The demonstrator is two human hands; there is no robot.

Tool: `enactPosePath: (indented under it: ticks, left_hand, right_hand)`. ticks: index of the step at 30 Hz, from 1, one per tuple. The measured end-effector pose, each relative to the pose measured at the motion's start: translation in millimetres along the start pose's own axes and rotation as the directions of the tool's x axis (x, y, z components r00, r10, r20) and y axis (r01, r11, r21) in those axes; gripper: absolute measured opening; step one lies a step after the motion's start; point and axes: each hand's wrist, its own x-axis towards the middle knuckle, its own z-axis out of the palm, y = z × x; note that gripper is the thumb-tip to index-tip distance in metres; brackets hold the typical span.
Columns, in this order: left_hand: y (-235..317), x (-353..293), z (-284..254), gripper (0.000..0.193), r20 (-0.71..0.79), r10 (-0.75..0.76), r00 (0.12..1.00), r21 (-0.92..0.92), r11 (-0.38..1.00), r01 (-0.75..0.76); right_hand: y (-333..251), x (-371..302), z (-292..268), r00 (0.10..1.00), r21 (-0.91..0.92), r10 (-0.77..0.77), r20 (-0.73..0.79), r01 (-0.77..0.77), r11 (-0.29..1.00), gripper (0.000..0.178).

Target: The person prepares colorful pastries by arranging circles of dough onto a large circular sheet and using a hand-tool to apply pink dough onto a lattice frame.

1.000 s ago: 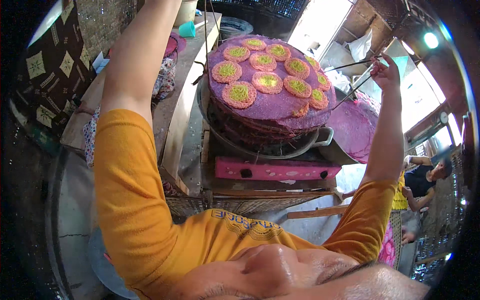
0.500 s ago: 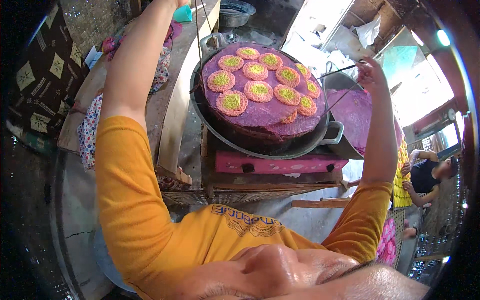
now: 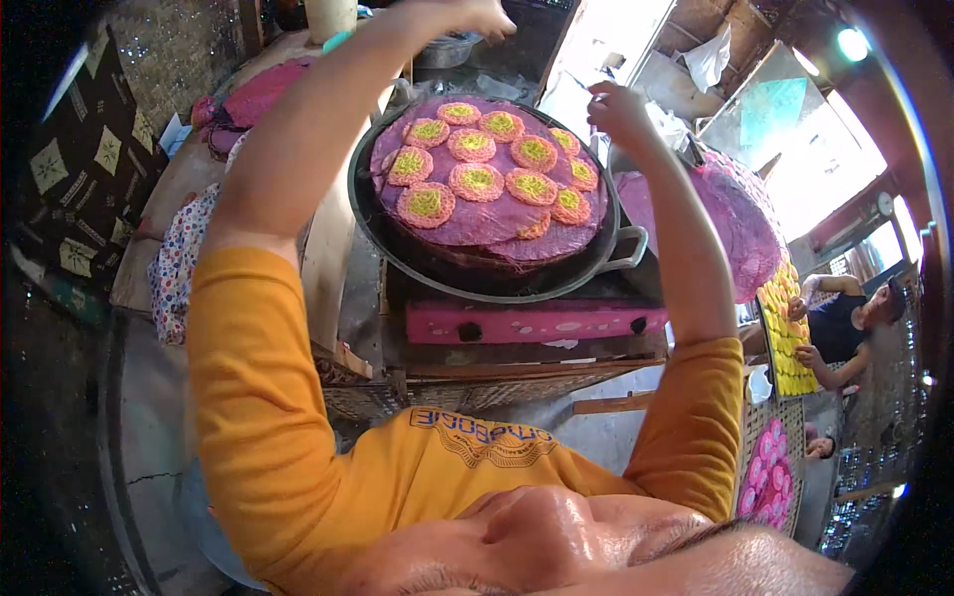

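My left hand (image 3: pixel 479 18) is above the far side of a wide dark pan (image 3: pixel 537 294), at the top edge of the view, its fingers curled together. Beyond the pan's far right rim, my right hand (image 3: pixel 618 109) is raised with bent fingers. Whatever either hand pinches, if anything, is too small to make out. In the pan, a purple cloth (image 3: pixel 457 233) covers a round base. On the cloth lie several flat round pieces of pink-orange strands with yellow-green centres, such as one lacy disc (image 3: pixel 476 182). One piece at the near right is partly hidden.
A pink stove (image 3: pixel 537 324) with two knobs sits under the pan. The pan's metal handle (image 3: pixel 628 248) juts right. More purple cloth (image 3: pixel 720 223) drapes at right, near a tray of yellow pieces (image 3: pixel 788 328) handled by another person (image 3: pixel 845 323). A wooden board (image 3: pixel 328 263) stands at left.
Both hands have moved inward over the pan's far side. The thin dark lines that ran from the hands to the cloth no longer show. The view has shifted slightly.
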Motion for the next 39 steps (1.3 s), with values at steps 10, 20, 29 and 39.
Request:
enactPosePath:
  ticks: [10, 20, 29, 39]
  left_hand:
    - [83.8, -118.5, -89.1, 0.047, -0.127, -0.062, 0.990, -0.128, 0.991, 0.046]
    - [156.0, -590.8, -58.0, 0.040, -0.674, -0.668, 0.316, 0.142, 0.303, 0.942]
    - [277.5, -723.2, -137.6, 0.018, -0.746, -0.646, -0.159, -0.023, -0.214, 0.977]
    - [352.4, -892.9, -127.6, 0.034, -0.395, -0.903, -0.172, 0.421, -0.344, 0.839]
  right_hand:
    - [-131.3, -71.9, -134.8, 0.950, 0.140, -0.114, -0.289, 0.160, 0.977, 0.018]
    - [-183.6, -259.2, -71.6, 0.878, 0.767, -0.462, 0.129, 0.207, 0.608, 0.020]
    - [-318.1, -257.2, -18.4, 0.756, 0.963, -0.623, 0.199, -0.033, 0.268, 0.028]
    - [-687.5, -249.3, 29.5, 0.327, 0.874, -0.901, 0.284, -0.476, 0.102, 0.047]
